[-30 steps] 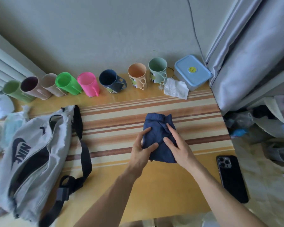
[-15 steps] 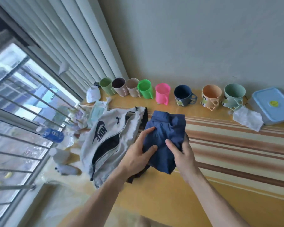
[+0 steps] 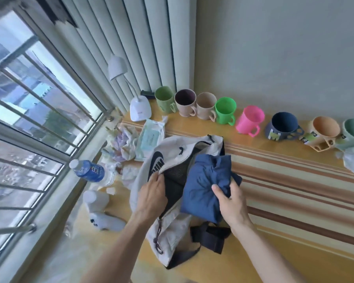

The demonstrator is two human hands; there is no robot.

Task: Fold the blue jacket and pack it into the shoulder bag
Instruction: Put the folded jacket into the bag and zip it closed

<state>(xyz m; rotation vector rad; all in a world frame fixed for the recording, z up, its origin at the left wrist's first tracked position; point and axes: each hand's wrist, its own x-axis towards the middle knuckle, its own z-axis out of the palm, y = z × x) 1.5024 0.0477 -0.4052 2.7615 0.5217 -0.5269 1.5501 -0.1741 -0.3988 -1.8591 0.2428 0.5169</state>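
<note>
The blue jacket, folded into a compact bundle, hangs over the right half of the grey shoulder bag on the yellow table. My right hand grips the jacket's lower right edge. My left hand pinches the bag's grey upper flap and pulls it leftward, showing the black mesh lining inside. The jacket's left edge sits at the bag's open mouth. The bag's black strap lies bunched below the jacket.
A row of coloured mugs lines the wall. A white desk lamp, wipes pack, crumpled tissues and water bottle crowd the window side. A striped mat covers the table to the right.
My view swung left toward the window. The jacket went from the striped mat over to the bag. My left hand let go of the jacket and took hold of the bag's flap.
</note>
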